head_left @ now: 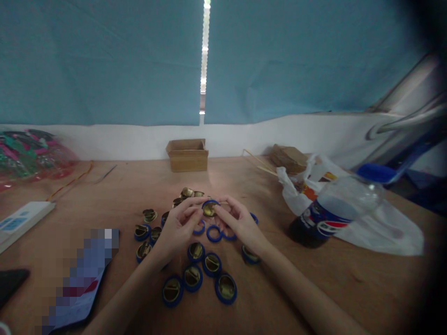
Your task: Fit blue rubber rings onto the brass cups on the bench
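Evidently, both hands are closed on one round gold metal badge back with a blue rim [210, 209], held just above the counter [349, 274] near the middle. The left hand [181, 224] pinches it from the left between thumb and fingers, and the right hand [240, 222] grips its right side, thumb against the gold face. Beneath them lie thin blue open rings [214, 241], one partly hidden by the right hand. Nearer the forearms, five round gold badge backs set in blue rims [192, 278] lie with their pin bars mostly visible. Behind the left hand sits a small heap of loose gold metal discs [187, 191], partly covered by it. Farther back, against the white wall [139, 142], stands an open brown cardboard box [188, 163]. To the right, a tilted-looking, blue-capped clear bottle of dark drink [324, 221] stands before a crumpled white plastic bag [387, 237].
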Demonstrator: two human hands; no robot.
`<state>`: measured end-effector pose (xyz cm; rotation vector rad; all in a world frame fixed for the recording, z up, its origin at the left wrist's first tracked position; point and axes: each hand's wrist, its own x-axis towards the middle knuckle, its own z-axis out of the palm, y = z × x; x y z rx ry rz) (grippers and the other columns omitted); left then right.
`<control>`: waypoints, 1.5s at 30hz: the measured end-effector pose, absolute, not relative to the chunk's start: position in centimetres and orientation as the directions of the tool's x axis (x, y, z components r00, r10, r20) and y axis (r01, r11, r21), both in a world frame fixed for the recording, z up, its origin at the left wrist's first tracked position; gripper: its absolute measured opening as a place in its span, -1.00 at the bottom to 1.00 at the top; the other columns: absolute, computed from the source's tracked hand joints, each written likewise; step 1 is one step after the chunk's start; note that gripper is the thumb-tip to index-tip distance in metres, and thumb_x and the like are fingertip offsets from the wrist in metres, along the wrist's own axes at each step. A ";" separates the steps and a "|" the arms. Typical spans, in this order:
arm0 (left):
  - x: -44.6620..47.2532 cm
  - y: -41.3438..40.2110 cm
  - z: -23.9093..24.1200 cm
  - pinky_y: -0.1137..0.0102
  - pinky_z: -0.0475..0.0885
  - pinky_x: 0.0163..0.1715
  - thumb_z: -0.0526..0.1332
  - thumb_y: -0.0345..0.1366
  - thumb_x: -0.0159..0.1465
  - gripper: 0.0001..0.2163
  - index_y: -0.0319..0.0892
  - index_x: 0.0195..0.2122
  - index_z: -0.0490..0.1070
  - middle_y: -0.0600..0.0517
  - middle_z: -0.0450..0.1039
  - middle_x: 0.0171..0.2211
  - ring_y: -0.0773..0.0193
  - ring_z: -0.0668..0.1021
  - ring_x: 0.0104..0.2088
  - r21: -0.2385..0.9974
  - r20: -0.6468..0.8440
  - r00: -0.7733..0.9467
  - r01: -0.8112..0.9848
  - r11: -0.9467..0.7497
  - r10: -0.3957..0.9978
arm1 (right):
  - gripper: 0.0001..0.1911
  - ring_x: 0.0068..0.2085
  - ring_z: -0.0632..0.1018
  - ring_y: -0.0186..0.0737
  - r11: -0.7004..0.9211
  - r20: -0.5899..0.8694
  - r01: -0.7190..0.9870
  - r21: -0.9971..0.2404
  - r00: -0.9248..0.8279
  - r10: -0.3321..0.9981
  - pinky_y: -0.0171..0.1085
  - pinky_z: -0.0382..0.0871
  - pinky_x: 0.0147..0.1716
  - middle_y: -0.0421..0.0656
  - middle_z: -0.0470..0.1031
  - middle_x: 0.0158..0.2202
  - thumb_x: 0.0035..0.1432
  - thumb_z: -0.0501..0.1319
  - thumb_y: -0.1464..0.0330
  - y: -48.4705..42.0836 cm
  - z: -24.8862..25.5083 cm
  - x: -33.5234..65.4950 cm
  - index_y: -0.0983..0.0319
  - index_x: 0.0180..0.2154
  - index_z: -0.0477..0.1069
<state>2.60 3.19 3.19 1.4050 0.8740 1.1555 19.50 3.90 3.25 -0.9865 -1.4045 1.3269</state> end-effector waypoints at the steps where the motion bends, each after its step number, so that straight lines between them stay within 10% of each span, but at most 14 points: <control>1: 2.6 3.2 3.1 0.44 0.44 -0.32 0.18 -0.29 0.25 -0.74 -0.19 -0.03 0.37 -0.05 0.56 -0.26 0.29 0.56 -0.34 0.982 0.183 0.252 -0.084 -0.167 0.950 | -0.70 -0.64 0.32 -0.44 0.094 0.105 -0.053 -0.994 -0.247 0.963 -0.43 0.19 -0.66 -0.34 0.33 -0.61 0.13 0.20 0.13 4.0 3.1 19.5 0.21 -0.24 0.32; 10: 3.0 3.8 2.6 0.36 0.51 -0.28 0.16 -0.23 0.26 -0.73 -0.19 -0.05 0.37 -0.07 0.54 -0.19 0.23 0.61 -0.31 0.975 0.177 0.202 -0.166 -0.144 0.963 | -0.82 -0.48 0.47 -0.33 0.289 0.266 0.082 -0.954 -0.218 0.939 -0.36 0.37 -0.54 -0.25 0.42 -0.47 0.21 0.12 0.23 4.1 2.1 19.3 0.19 -0.20 0.28; 18: 3.0 3.8 1.6 0.32 0.43 -0.05 0.16 -0.29 0.26 -0.67 -0.17 0.06 0.30 -0.11 0.41 0.03 0.15 0.49 0.01 0.975 0.220 0.255 -0.086 -0.205 0.942 | -0.88 -0.33 0.51 -0.25 0.564 0.439 0.556 -0.611 -0.355 0.825 -0.28 0.39 -0.35 -0.15 0.48 -0.28 0.21 0.14 0.33 3.2 1.9 19.6 0.19 -0.19 0.30; 35: 3.3 3.9 0.8 0.33 0.46 -0.13 0.26 -0.37 0.16 -0.70 -0.14 -0.08 0.28 -0.07 0.41 -0.06 0.19 0.52 -0.07 0.974 0.209 0.178 -0.122 -0.189 0.962 | -0.89 -0.36 0.53 -0.23 0.482 0.498 0.621 -0.617 -0.166 0.851 -0.30 0.34 -0.39 -0.14 0.50 -0.35 0.25 0.04 0.41 3.4 2.2 19.9 0.20 -0.19 0.28; 45: 3.0 4.9 1.4 0.45 0.50 -0.34 0.36 -0.27 0.04 -0.64 -0.20 -0.19 0.27 0.00 0.41 -0.23 0.32 0.57 -0.31 0.974 0.073 -0.088 -0.209 -0.090 0.993 | -0.90 -0.29 0.47 -0.14 0.335 0.354 0.865 -0.373 -0.202 0.913 -0.24 0.26 -0.28 -0.09 0.49 -0.36 0.10 0.09 0.48 6.0 0.0 20.8 0.24 -0.37 0.37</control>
